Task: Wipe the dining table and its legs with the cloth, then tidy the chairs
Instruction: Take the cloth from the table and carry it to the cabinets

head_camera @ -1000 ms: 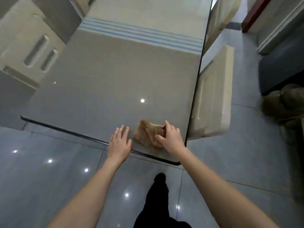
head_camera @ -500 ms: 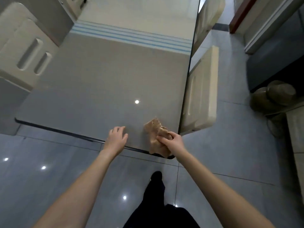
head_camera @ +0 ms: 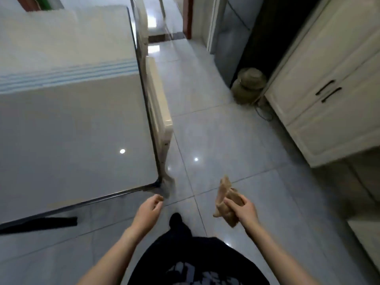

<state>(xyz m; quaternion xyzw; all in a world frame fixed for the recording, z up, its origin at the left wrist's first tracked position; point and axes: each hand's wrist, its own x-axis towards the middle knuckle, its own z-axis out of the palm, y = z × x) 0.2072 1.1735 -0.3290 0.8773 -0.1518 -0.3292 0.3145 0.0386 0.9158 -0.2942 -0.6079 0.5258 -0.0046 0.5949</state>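
Worktop of glossy grey glass fills the left side. Its near right corner is rounded and edged in dark trim, and a ceiling light is mirrored in it as a bright dot. A cream chair stands tucked against the worktop's right edge, its back upright. Just below that corner, over the pale tiled floor, the left grip hangs clear of the worktop; it touches nothing, and its fingers are loosely curled and released. Between the two forearms show the person's dark clothing and one dark foot. To the right, the tan cloth is bunched in the air above the floor, apart from the worktop, with one end sticking up and another hanging below. The right grip is clenched around it, thumb laid across the folds. Farther right, an olive hat-like bundle sits on the floor beside a cream cabinet with two dark handles.
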